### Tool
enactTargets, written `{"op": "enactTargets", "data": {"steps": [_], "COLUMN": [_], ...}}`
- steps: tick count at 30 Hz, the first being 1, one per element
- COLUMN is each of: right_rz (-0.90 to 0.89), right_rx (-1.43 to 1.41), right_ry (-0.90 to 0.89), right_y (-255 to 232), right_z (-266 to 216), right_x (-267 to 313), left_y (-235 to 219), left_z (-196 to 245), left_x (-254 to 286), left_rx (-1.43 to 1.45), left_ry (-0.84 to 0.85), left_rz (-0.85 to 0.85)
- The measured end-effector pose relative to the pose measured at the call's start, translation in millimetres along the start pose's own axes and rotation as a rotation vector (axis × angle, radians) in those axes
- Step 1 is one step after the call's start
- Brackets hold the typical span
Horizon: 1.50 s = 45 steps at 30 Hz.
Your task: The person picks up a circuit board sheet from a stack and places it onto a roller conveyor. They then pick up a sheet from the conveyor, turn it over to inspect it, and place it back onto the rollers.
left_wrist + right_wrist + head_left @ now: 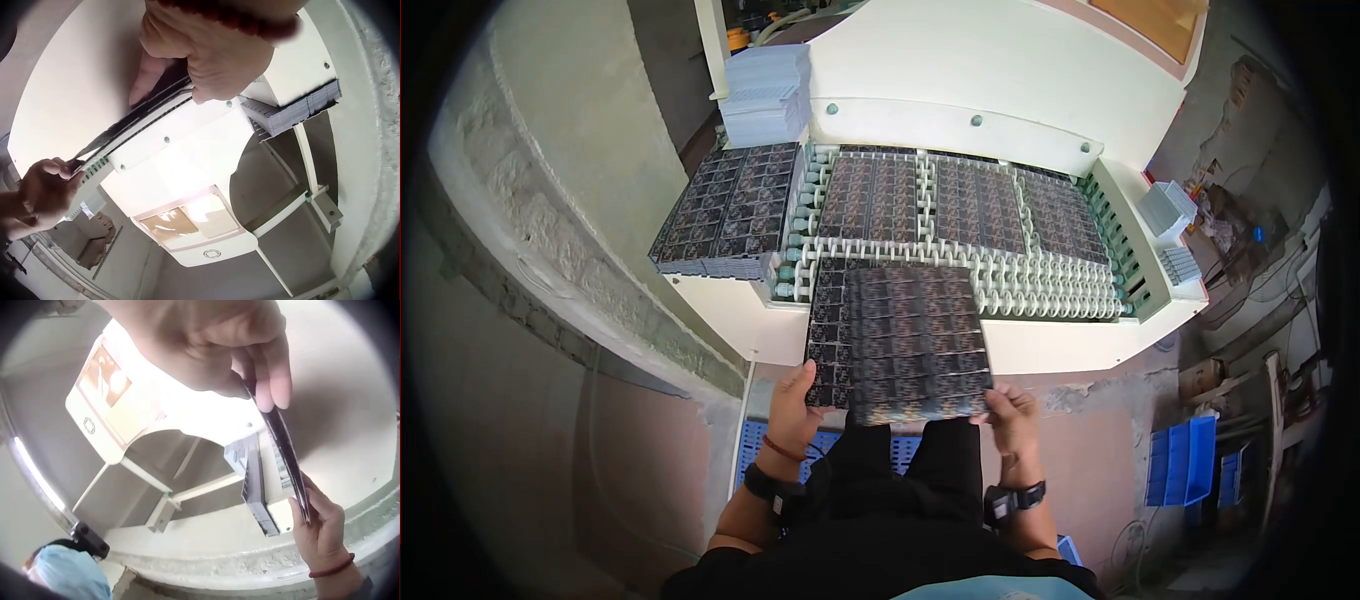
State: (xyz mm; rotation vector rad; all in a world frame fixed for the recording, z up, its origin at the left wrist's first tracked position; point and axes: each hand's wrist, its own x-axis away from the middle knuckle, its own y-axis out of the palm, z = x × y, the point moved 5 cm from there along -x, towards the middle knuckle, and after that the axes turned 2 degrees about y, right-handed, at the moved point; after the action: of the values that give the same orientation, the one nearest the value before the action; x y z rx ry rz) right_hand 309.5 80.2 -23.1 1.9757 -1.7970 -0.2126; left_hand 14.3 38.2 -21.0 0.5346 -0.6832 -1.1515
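Two or more dark printed panels are held in front of the body, one overlapping another that shows at its left. My left hand grips the lower left edge, thumb on top. At the lower right corner my right hand pinches the upper panel between thumb and fingers. Edge-on in the left wrist view, the panels look thin and slightly apart, between the left hand and the right hand. The right wrist view shows the right hand pinching the panels' edge.
Behind the panels is a white machine with a roller conveyor carrying several dark panels. A stack of dark panels lies at its left, near a light blue stack. Blue crates stand at the right.
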Motion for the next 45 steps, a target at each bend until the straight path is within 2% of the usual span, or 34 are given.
{"op": "enactTargets", "data": {"steps": [5, 8, 17, 19, 23, 29, 31, 36, 39, 42, 45], "right_rz": [0.179, 0.226, 0.131, 0.337, 0.413, 0.56, 0.598, 0.631, 0.647, 0.746, 0.834], "right_rx": [0.054, 0.09, 0.121, 0.272, 0.321, 0.256, 0.292, 0.332, 0.408, 0.67, 0.777], "right_ry": [-0.109, -0.142, -0.137, -0.155, -0.178, -0.265, -0.23, -0.187, -0.174, -0.24, -0.274], "right_y": [-63.4, -95.4, -76.8, -79.2, -105.4, -191.0, -206.3, -224.7, -227.4, -231.8, -242.9], "right_z": [-33.7, -44.3, -49.4, -53.5, -64.8, -93.8, -111.3, -138.4, -143.4, -151.5, -154.8], "right_x": [7.4, 2.9, -45.8, -45.7, -35.9, -14.6, -17.3, -51.0, -63.1, -56.0, -34.1], "left_y": [-13.1, -9.2, -0.7, -2.0, -4.2, -4.9, -14.1, -24.8, -57.5, -67.0, -77.5], "left_z": [7.2, 12.8, 22.0, 22.5, 20.5, 19.3, 16.3, 10.7, 10.5, 23.4, 35.8], "left_x": [-13.3, -19.7, -39.5, -41.9, -46.5, -51.3, -53.8, -46.9, -44.2, -32.9, -24.9], "left_rx": [-0.06, -0.07, -0.123, -0.107, -0.121, -0.075, -0.089, -0.069, -0.117, -0.118, -0.088], "left_ry": [0.007, 0.003, 0.028, 0.036, 0.011, 0.019, 0.025, -0.003, -0.037, 0.033, 0.063], "left_rz": [-0.021, -0.011, -0.01, 0.049, 0.033, 0.069, 0.064, 0.149, 0.213, 0.184, 0.24]}}
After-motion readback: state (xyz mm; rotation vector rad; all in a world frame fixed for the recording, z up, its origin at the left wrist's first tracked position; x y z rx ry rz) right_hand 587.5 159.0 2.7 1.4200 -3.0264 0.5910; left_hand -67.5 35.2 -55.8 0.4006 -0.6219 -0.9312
